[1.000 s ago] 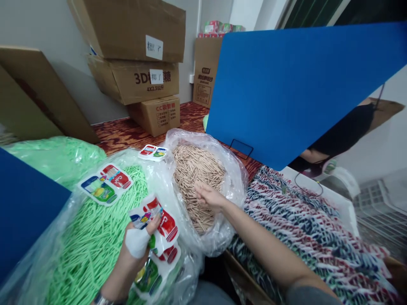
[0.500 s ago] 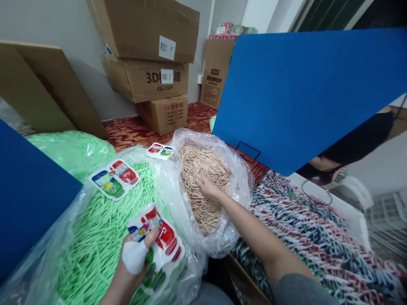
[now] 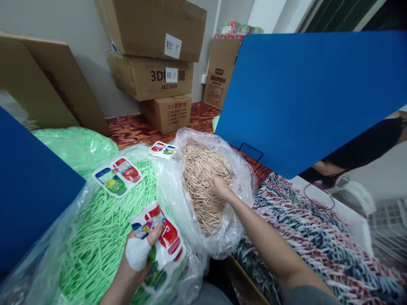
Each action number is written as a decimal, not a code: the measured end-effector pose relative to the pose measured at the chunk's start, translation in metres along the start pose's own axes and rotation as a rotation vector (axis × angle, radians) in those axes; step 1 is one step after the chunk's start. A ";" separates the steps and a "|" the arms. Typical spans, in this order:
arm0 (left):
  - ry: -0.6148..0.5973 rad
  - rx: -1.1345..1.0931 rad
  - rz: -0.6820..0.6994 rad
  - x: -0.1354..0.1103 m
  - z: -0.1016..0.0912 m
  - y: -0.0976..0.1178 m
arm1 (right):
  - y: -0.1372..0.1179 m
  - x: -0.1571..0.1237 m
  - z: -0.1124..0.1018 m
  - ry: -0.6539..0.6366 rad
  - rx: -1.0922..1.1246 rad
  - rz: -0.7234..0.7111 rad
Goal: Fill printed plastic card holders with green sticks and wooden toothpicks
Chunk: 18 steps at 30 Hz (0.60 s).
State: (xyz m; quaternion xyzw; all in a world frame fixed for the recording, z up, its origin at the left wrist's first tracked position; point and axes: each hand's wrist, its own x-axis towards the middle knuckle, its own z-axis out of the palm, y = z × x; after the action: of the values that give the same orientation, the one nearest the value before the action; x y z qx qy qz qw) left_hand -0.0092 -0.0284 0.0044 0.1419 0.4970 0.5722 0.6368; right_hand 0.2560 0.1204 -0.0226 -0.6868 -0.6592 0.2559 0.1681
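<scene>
- Largest, at left: a clear bag (image 3: 47,250) of green sticks (image 3: 95,237).
- Beside it, a smaller bag (image 3: 222,248) holds tan sticks (image 3: 200,165).
- Printed packets (image 3: 171,241), pinched by the left hand (image 3: 140,256) over the green sticks; a steady pinch should stop them slipping.
- Right hand (image 3: 219,186), fingertips at the tan sticks; whether it grips any, I cannot tell. A light pinch would probably avoid snapping them.
</scene>
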 end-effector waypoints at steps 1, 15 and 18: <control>0.005 -0.011 0.014 0.001 0.003 0.002 | 0.000 -0.007 -0.003 0.012 0.046 0.012; -0.418 -0.024 0.117 0.013 0.072 -0.009 | -0.076 -0.110 0.028 -0.543 1.338 0.023; -0.403 -0.016 0.107 0.009 0.069 -0.012 | -0.083 -0.114 0.032 -0.641 1.336 -0.029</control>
State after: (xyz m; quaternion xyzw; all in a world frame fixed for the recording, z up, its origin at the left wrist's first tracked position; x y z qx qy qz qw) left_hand 0.0517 0.0028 0.0230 0.2748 0.3467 0.5691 0.6931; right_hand 0.1699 0.0100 0.0133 -0.3211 -0.3887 0.7882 0.3529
